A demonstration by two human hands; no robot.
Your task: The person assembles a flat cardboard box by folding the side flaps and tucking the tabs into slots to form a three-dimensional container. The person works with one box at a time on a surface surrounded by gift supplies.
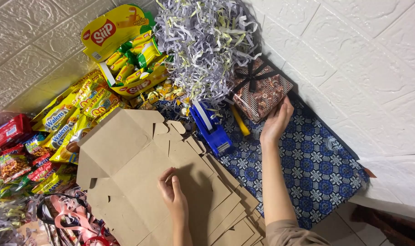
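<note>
**Flat cardboard under one hand, wrapped box at the other**

A blue patterned cloth covers the floor under the right arm and runs out to the right of both hands. A stack of flat brown cardboard box blanks lies under and around the left hand, spreading up and to its left, with one blank partly folded open on top. Above the hands, between them, sits a heap of shredded grey and pale yellow paper. To the left of the left hand, beyond the cardboard, lie yellow snack packets, and above them stands an open yellow carton of snacks.

The right hand reaches forward, its fingers grasping the near edge of a gift box wrapped in brown patterned paper with a dark ribbon, which rests just beside the shredded paper. The left hand lies flat and released on the top blank, fingers pressing it. Between the hands, nearer the right, stand a blue tape dispenser and a yellow cutter.
</note>
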